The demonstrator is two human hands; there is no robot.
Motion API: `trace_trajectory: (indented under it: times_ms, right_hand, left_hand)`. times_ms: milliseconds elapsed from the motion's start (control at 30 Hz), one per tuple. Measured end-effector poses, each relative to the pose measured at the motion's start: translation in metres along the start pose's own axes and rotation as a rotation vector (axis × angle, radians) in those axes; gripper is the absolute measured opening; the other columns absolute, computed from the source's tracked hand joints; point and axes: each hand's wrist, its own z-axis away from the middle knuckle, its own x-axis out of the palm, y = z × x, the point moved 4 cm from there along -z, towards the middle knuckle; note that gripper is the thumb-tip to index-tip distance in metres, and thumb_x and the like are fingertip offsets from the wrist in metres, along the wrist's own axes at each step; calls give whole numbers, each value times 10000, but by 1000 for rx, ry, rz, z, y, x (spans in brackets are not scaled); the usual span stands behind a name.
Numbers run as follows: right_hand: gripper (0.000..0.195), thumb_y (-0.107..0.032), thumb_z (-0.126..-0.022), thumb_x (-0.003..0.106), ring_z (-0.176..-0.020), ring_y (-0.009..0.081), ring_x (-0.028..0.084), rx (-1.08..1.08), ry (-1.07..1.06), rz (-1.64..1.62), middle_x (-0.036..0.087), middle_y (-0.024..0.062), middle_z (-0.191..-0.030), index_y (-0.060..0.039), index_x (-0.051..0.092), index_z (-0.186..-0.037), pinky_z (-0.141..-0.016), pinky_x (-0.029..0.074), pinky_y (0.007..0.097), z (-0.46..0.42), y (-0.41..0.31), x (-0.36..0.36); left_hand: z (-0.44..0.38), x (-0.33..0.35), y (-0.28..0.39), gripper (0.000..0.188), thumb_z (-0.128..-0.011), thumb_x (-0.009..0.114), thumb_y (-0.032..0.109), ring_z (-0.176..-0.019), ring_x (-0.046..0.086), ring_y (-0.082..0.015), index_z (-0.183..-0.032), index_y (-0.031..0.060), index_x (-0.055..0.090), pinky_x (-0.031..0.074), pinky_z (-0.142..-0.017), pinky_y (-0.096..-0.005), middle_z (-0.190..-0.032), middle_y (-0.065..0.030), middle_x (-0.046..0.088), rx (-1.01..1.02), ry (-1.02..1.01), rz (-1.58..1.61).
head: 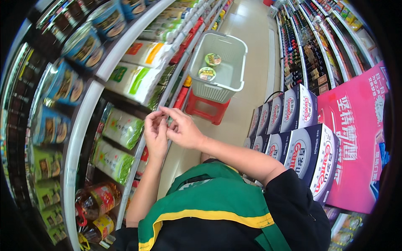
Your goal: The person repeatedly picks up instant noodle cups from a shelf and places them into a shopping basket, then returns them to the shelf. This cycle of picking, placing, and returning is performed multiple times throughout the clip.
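My left hand [156, 135] and my right hand [185, 130] meet in front of me, beside the left shelf edge. Their fingertips are bent in towards each other and seem to touch. Whether something small is pinched between them cannot be made out. Beyond my hands, a grey plastic shopping basket [209, 94] rests on a red plastic stool [203, 109]. Inside it lie two round tubs with green printed lids, a far one [213, 59] and a near one [207, 74]. White packets with a green stripe [133, 82] lie on the shelf left of my hands.
Low on the left shelving [83, 125] are large cooking oil bottles [102, 200] and clear food bags [121, 128]. Stacked Ganten water cartons [301, 150] and a pink display board [348, 138] border my right side. Bottle shelves [289, 50] line the aisle floor [251, 34] farther off.
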Motion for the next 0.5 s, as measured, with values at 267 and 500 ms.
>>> trace_trajectory:
  times_ms: [267, 500]
  right_hand:
    - [526, -24, -719, 557, -618, 108, 556, 99, 150, 198, 550, 102, -983, -21, 500, -1242, -573, 474, 249, -48, 81, -134]
    - [463, -125, -692, 583, -703, 246, 603, 287, 273, 156, 604, 175, -972, 4, 569, -1137, -694, 496, 332, -90, 148, -202]
  left_hand:
    - [-93, 121, -75, 208, -885, 499, 17, -996, 552, -162, -1091, 2, 475, 456, -874, -285, -1065, -93, 550, -228, -133, 24]
    - [-163, 182, -144, 240, -866, 522, 51, -916, 571, -156, -1094, 7, 464, 483, -780, -267, -1041, -98, 558, -485, -152, 95]
